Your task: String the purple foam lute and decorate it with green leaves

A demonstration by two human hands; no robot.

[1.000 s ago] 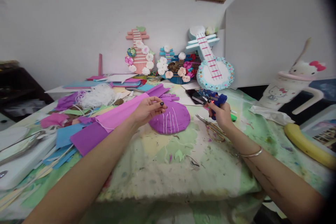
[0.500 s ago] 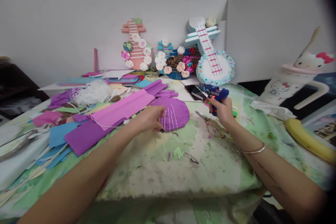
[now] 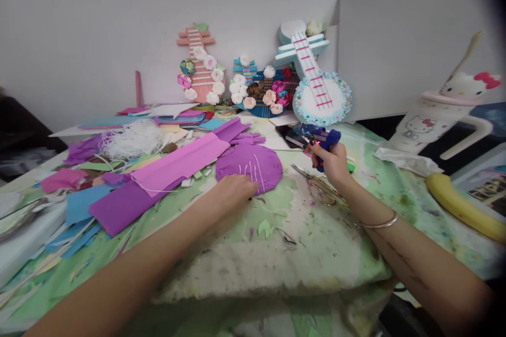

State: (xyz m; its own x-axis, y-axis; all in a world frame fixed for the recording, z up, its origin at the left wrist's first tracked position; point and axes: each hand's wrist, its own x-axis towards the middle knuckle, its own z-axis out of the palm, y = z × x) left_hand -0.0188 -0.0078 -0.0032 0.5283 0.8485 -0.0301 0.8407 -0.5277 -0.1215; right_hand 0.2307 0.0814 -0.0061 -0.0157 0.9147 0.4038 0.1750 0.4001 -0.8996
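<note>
A round purple foam piece [image 3: 247,164] with white strings across it lies in the middle of the table. My left hand [image 3: 233,192] rests knuckles up at its near edge, fingers curled down onto the table; what they pinch is hidden. My right hand [image 3: 332,162] is closed round a blue glue gun [image 3: 322,139], held upright to the right of the purple piece, with a small red light on it. Gold-handled scissors [image 3: 318,189] lie just in front of that hand.
Purple and pink foam sheets [image 3: 174,166], blue sheets and a tangle of white string [image 3: 130,139] cover the left side. Decorated guitar-shaped crafts [image 3: 316,84] lean on the back wall. A white cartoon-cat cup [image 3: 430,121] and a banana [image 3: 458,208] sit at the right.
My left hand has come down from above the purple piece toward me, to its near edge on the table. My right hand with the glue gun has barely moved.
</note>
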